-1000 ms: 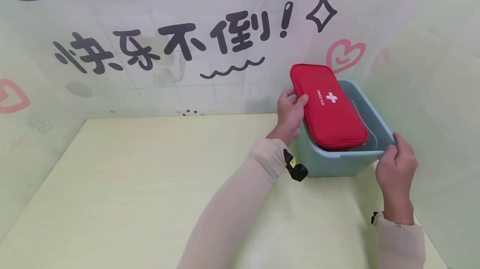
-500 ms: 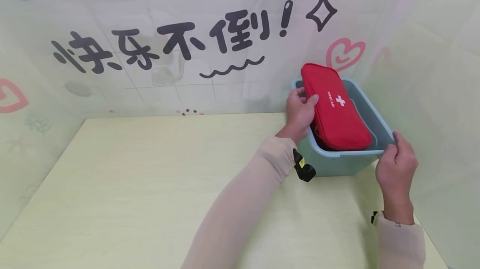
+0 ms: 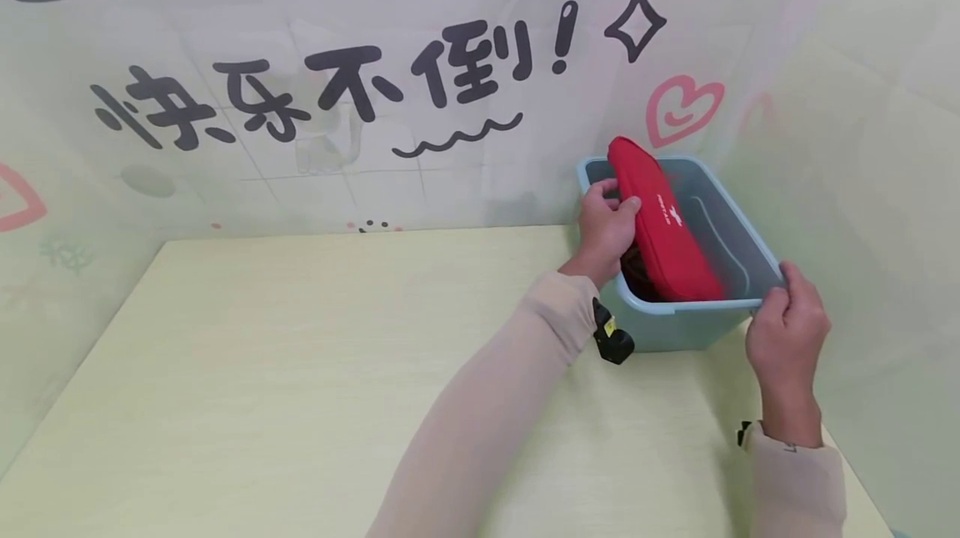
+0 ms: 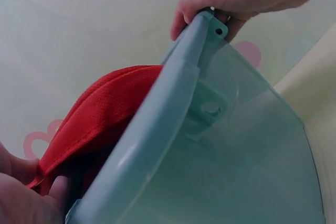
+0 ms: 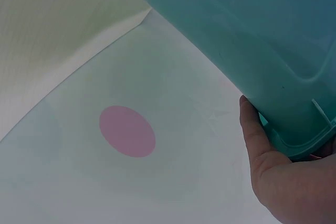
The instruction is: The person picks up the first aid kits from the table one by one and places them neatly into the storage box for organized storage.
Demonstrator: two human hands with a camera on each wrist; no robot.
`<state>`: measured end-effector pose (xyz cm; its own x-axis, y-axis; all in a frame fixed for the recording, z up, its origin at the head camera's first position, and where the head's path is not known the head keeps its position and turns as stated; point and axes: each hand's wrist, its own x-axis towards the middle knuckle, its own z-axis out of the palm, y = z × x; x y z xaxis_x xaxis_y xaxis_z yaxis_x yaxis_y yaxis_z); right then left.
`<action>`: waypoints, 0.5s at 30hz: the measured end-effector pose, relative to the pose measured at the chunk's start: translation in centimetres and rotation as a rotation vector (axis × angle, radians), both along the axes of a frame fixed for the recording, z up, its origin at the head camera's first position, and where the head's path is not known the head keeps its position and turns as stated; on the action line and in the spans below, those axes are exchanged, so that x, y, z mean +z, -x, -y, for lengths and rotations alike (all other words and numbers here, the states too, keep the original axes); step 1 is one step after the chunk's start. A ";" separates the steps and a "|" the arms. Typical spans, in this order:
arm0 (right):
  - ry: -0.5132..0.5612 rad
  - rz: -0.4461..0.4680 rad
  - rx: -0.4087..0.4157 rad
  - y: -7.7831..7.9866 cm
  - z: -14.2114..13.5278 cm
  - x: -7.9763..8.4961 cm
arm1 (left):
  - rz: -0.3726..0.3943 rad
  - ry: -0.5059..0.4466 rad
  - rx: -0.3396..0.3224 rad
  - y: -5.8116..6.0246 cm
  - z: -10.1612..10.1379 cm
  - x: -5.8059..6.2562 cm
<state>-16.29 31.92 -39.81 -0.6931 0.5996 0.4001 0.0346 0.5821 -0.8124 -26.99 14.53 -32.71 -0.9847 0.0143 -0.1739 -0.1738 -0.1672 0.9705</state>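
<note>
A red first aid pouch with a white cross stands tilted, partly inside a blue-green plastic bin. My left hand pinches the pouch's left edge between thumb and fingers, over the bin's left side. In the left wrist view the pouch shows behind the bin's rim. At the bin's near right corner, my right hand grips the rim. The right wrist view shows that hand around the corner of the bin. Something dark brown lies in the bin below the pouch, its kind unclear.
The bin stands on a pale wooden table at its far right corner. A printed wall sheet rises behind the table, and another pale sheet hangs close along the right side.
My left hand has moved right, bringing the pouch further over the bin. The pouch has turned steeper onto its edge and sunk lower inside. My right hand keeps its hold on the rim.
</note>
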 end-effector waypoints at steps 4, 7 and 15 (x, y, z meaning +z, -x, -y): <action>0.004 0.010 0.004 0.0 -0.1 -0.1 | -0.007 0.073 -0.019 0.2 -0.3 -0.1; 0.003 0.012 0.004 0.0 -0.1 -0.2 | -0.015 0.122 -0.029 0.2 -0.5 -0.1; 0.011 0.022 0.007 0.0 0.0 0.0 | -0.038 0.229 -0.071 0.0 -0.4 0.0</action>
